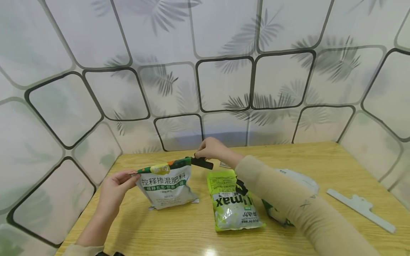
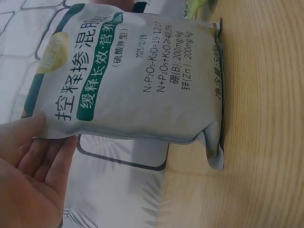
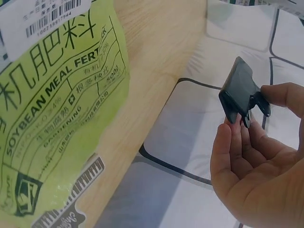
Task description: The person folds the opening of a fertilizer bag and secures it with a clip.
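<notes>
A white fertilizer bag [image 1: 168, 190] with a green band along its top stands upright on the table at the left. My left hand [image 1: 113, 188] pinches the bag's upper left corner between thumb and fingers; in the left wrist view the thumb [image 2: 26, 128] lies on the printed front. At the bag's upper right end, my right hand [image 1: 213, 148] holds a black clip [image 1: 203, 163]. In the right wrist view the thumb and fingers pinch the handles of the clip [image 3: 240, 88]. Whether the clip touches the bag's top edge, I cannot tell.
A lime-green soybean meal fertilizer bag [image 1: 235, 209] lies right of the white bag. Another white and green bag [image 1: 299, 181] is partly hidden by my right sleeve. A long white clip [image 1: 362, 209] lies farther right. Behind the green bag is a black-and-white striped item [image 3: 90, 178]. Patterned cloth [image 1: 224, 89] surrounds the table.
</notes>
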`<state>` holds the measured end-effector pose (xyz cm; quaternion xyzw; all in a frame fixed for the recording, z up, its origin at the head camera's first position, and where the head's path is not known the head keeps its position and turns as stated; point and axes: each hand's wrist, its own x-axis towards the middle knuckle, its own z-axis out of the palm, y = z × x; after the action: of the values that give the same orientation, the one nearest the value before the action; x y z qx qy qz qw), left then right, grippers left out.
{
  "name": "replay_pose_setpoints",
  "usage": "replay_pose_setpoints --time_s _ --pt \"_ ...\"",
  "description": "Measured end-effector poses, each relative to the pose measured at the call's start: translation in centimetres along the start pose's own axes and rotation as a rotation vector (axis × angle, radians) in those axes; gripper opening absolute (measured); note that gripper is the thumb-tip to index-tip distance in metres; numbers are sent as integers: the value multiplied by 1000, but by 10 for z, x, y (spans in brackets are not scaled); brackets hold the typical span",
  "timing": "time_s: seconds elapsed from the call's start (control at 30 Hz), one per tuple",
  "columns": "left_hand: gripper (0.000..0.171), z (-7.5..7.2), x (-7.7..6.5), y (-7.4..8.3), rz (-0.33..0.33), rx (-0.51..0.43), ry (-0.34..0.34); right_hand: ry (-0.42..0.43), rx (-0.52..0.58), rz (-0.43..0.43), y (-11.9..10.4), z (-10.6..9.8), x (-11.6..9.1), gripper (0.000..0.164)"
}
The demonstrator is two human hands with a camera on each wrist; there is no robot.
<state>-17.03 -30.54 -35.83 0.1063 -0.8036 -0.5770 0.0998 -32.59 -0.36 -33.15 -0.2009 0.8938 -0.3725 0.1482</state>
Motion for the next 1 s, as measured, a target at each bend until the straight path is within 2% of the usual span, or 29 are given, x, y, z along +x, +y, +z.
replay_pose_setpoints --time_s 0.17,0.43,0.73,1.0 --pt "16 -1 0 -1 -4 9 -1 -6 -29 -29 -3 -3 -6 19" --pt "10 -2 -1 -1 11 11 -6 -28 -85 -94 -8 -7 -13 20" --pt "25 0 -1 -1 -20 54 -17 -43 -66 -102 -9 -6 -21 18" --pt "31 1 -1 0 21 65 -21 -19 -90 -114 -10 -6 -27 17"
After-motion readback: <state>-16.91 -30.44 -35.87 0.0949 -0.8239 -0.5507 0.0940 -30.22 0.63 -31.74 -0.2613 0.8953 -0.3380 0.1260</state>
